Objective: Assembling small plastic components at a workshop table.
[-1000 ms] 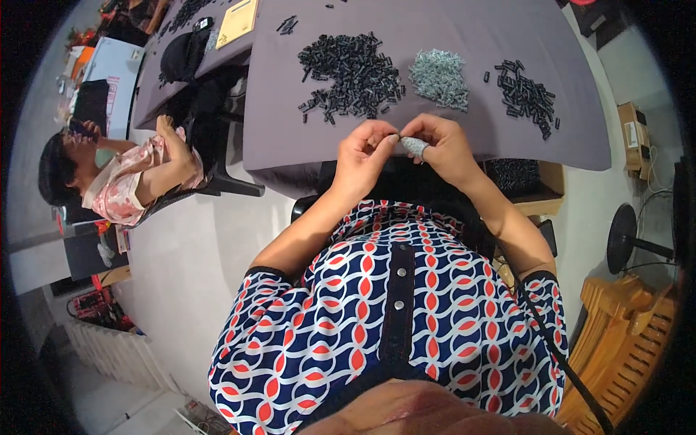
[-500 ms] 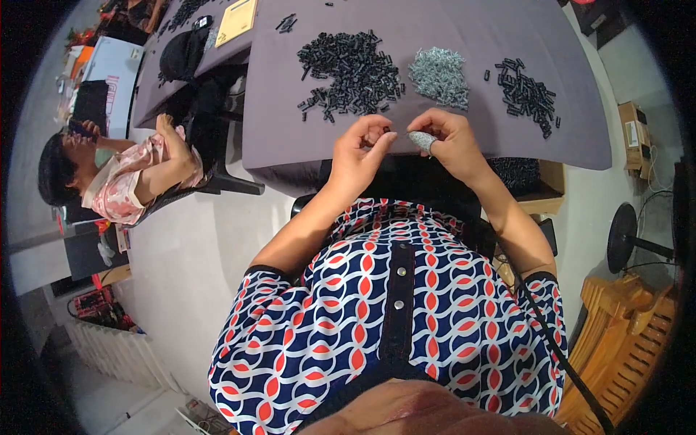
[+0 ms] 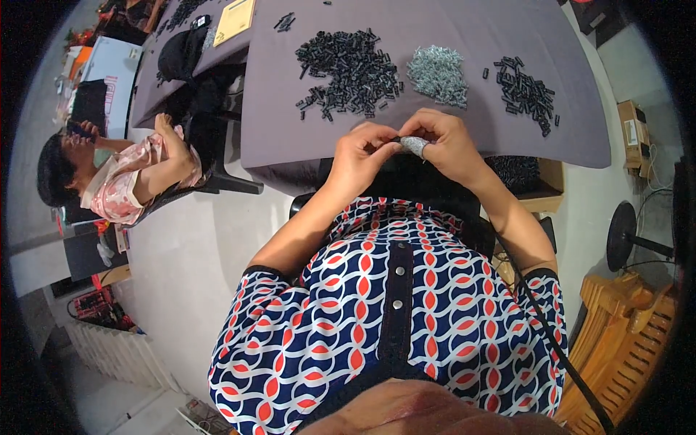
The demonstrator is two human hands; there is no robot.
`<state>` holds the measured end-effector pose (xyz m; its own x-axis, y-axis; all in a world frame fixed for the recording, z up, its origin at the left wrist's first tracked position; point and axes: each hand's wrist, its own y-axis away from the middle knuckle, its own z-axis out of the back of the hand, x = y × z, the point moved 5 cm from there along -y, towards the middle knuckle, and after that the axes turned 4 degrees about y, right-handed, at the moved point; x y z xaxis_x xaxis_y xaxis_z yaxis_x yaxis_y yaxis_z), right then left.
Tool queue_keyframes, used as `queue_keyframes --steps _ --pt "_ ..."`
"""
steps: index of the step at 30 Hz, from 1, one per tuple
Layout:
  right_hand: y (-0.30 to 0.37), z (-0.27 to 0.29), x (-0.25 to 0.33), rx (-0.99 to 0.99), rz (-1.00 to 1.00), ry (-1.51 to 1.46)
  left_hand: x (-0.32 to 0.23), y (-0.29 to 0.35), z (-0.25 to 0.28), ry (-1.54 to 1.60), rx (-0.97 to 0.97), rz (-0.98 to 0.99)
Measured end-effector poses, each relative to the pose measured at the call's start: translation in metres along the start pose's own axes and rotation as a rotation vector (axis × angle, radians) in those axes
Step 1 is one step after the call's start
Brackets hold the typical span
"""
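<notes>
Room, seen from above: tabletop [image 3: 290, 134] under smooth grey-purple cloth; pale floor [image 3: 192, 290] with soft shadows. At left, black chair [image 3: 239, 185] and, lower, white slatted panel [image 3: 119, 355]. At right, cardboard box [image 3: 635, 134], black round stand [image 3: 621, 235] and, nearest, slatted wooden seat [image 3: 620, 348], orange-brown.

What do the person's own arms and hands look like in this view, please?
The short sleeves are navy with white looping lines and red pointed ovals, ending in plain dark bands. Below them, both forearms are bare, with no watch or bracelet showing. The left hand appears ungloved; the right hand wears a grey covering, apparently over its thumb.
</notes>
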<state>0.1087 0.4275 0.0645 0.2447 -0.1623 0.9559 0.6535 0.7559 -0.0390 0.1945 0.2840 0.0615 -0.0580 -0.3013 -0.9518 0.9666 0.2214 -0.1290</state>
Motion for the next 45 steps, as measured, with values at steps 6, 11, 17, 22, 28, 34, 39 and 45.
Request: queue_keyframes --steps 6,11,17,22,28,34,39,45 --pt "0.001 0.002 -0.002 0.078 -0.060 0.003 -0.005 0.005 -0.004 -0.086 0.101 -0.012" --pt "0.000 0.002 -0.013 0.123 -0.064 -0.093 0.024 0.008 -0.012 0.261 0.293 0.380" --pt "0.003 -0.007 -0.002 0.028 0.126 -0.030 0.048 0.012 -0.011 0.846 0.195 0.609" --pt "-0.019 0.000 0.000 0.041 0.249 0.160 0.048 0.014 0.002 0.813 0.095 0.534" --pt "-0.062 -0.019 -0.011 -0.022 0.348 0.692 0.049 0.014 0.016 0.652 0.000 0.408" --pt "-0.067 -0.023 -0.016 -0.072 0.322 0.776 0.057 0.016 0.024 0.587 -0.034 0.377" --pt "-0.046 -0.020 0.005 0.022 0.303 0.412 0.057 0.015 0.020 0.510 -0.018 0.410" --pt "-0.030 -0.017 -0.016 0.177 0.014 0.005 0.050 0.011 0.009 0.468 0.060 0.423"
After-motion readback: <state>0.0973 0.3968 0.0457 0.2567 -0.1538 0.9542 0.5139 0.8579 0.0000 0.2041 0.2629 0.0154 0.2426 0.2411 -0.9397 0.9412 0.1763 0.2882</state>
